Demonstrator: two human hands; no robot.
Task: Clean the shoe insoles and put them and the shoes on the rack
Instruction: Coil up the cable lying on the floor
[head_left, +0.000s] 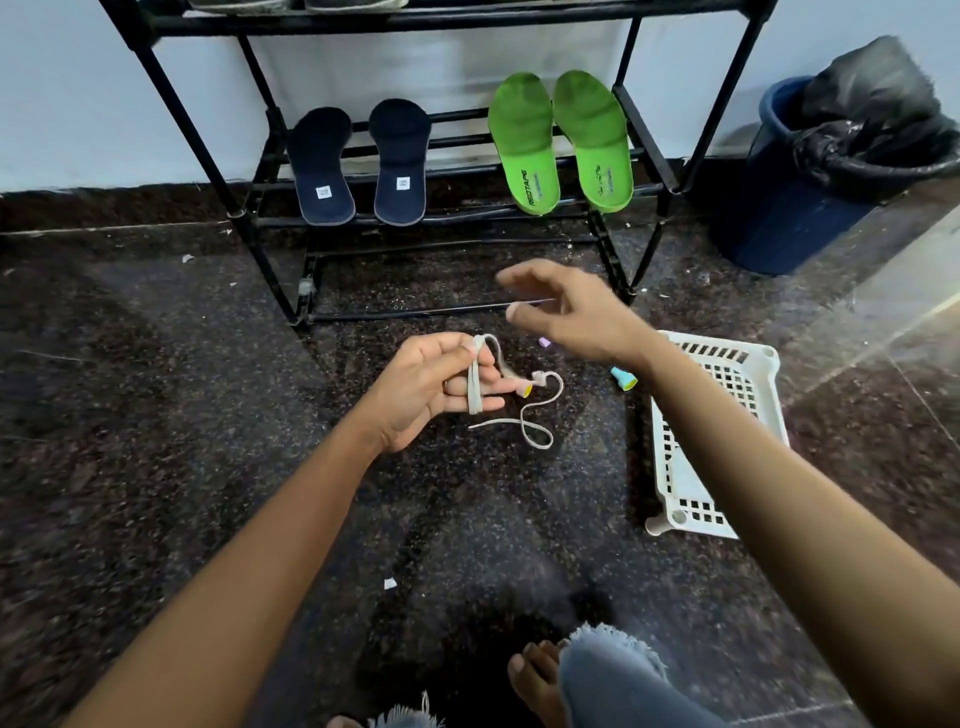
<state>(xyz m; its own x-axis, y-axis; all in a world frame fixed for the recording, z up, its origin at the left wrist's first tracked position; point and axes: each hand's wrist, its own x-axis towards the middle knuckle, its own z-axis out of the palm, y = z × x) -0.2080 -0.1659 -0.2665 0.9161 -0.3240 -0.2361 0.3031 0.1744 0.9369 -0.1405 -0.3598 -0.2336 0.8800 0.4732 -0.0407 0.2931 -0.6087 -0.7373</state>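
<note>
Two dark blue insoles (358, 166) and two green insoles (561, 140) lie side by side on a low shelf of the black shoe rack (260, 171). Below the rack, my left hand (431, 389) holds a beige shoelace (475, 379) looped around its fingers, with the thumb pressing on it. The lace's loose end trails onto the floor to the right. My right hand (566, 312) hovers above and to the right with relaxed fingers, holding nothing. At the very top of the view, soles of shoes (296, 4) show on an upper shelf.
A white plastic basket (691, 483) lies tipped on the dark speckled floor at my right. Small pink (544, 342) and blue-yellow (623, 378) bits lie near it. A blue bin (779, 208) with a black liner stands at the back right. My bare foot (535, 680) shows at the bottom.
</note>
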